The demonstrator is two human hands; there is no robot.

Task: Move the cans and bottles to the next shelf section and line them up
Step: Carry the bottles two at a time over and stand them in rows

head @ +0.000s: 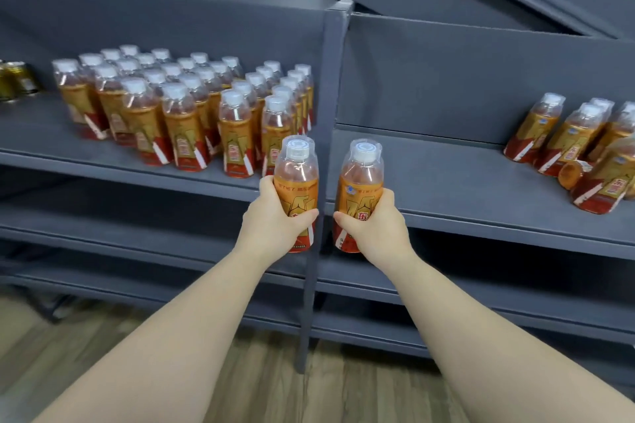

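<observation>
You hold one bottle in each hand, either side of the shelf post (331, 86).

At the far left, cans (15, 81) sit on the shelf (446, 175) beside a packed block of bottles (185, 106) standing in rows. Your left hand (275, 220) is wrapped round the left bottle (297, 178), upright, just left of the post. Your right hand (374, 223) is wrapped round the right bottle (360, 182), just right of it. In the right section stands a small group (563, 137) at the far right, with one fallen bottle (573, 174) on its side.
</observation>
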